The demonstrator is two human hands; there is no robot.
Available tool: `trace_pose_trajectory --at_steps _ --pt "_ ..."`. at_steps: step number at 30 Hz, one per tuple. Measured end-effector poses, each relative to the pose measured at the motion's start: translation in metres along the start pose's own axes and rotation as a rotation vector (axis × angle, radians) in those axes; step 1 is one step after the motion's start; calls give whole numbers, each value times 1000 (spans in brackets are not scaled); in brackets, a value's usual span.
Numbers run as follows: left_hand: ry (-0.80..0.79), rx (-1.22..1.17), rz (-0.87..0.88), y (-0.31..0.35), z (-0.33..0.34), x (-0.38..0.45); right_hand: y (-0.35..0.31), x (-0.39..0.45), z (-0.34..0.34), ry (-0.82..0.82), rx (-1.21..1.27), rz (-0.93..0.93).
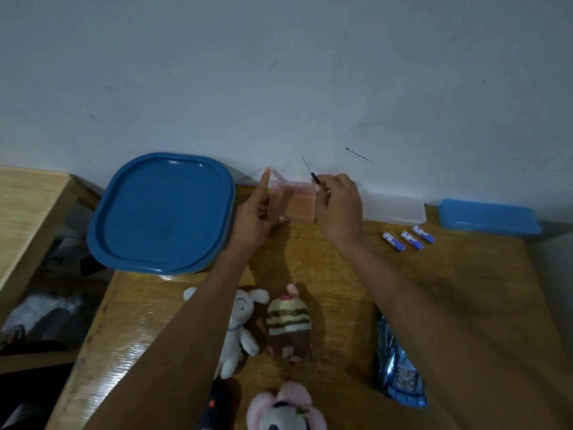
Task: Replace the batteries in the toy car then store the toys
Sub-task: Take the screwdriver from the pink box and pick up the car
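Here, left hand [252,220] and right hand [339,206] pinching clear bag [293,203]

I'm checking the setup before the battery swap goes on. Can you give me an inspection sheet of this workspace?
Surface: wooden table, glossy.
Job's things: blue toy car near right forearm; three batteries loose; small screwdriver; blue-lidded bin.
Clutter: white bunny plush, striped plush, pink-eared plush, clear case, small blue box, black remote.
Grips: left hand holds small plastic bag; right hand pinches bag and screwdriver.
Cables: nothing seen.
Surroundings: scuffed white wall; second wooden surface at left.
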State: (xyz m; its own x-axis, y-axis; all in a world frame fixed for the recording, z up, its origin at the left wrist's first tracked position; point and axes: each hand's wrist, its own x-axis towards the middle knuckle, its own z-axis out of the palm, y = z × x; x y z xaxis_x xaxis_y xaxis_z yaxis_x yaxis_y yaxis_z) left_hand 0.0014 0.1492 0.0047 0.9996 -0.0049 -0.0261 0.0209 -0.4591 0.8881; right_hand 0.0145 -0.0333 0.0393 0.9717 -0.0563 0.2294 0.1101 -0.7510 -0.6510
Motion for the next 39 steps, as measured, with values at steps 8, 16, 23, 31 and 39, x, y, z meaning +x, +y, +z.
trace_pose_trajectory --at_steps 8,16,23,31,39 --pt "-9 71 -26 7 2 -3 9 -31 11 -120 -24 57" --pt "-35 243 -18 20 -4 -9 1 -26 0 -131 7 126" --pt "-48 390 -77 69 9 -46 -13 -43 -57 -34 55 189" --pt "-253 400 96 128 63 -103 -3 -93 -143 107 76 278" --pt "-486 499 0 144 131 -175 23 -172 -209 235 111 405"
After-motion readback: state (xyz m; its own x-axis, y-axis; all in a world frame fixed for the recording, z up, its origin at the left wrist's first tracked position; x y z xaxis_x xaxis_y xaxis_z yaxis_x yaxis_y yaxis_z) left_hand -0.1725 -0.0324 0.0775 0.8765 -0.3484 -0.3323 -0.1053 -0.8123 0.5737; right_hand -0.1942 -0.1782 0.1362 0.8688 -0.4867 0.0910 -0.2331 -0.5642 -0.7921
